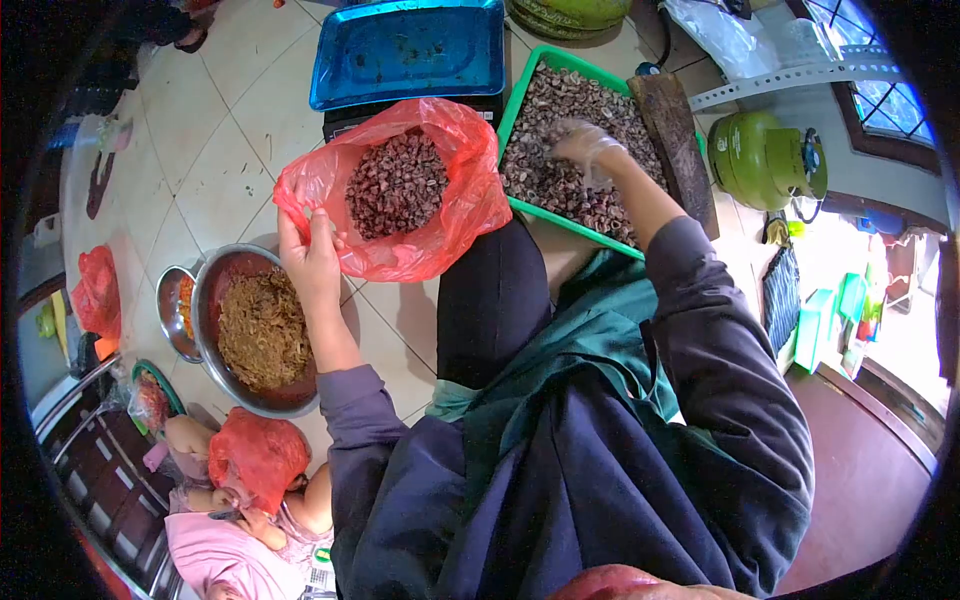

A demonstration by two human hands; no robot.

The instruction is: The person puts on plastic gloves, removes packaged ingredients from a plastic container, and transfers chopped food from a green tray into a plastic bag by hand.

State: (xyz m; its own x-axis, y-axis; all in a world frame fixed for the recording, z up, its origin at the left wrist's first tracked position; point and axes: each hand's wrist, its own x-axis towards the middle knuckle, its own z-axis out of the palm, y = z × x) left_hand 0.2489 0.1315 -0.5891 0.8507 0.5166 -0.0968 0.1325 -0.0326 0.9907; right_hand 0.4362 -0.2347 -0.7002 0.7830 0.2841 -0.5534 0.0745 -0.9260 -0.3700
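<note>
Left hand [312, 252] pinching red bag [425, 255], right hand [588, 146] stretched over green tray [572, 229] — blurred, grip unclear

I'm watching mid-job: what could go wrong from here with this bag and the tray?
The left hand grips the red bag at one side of its rim, so the bag might sag and spill its shells.

The right hand is among the shells in the green tray; its forearm might knock the wooden board.

Spilled shells might land in the metal bowl near the left forearm.
</note>
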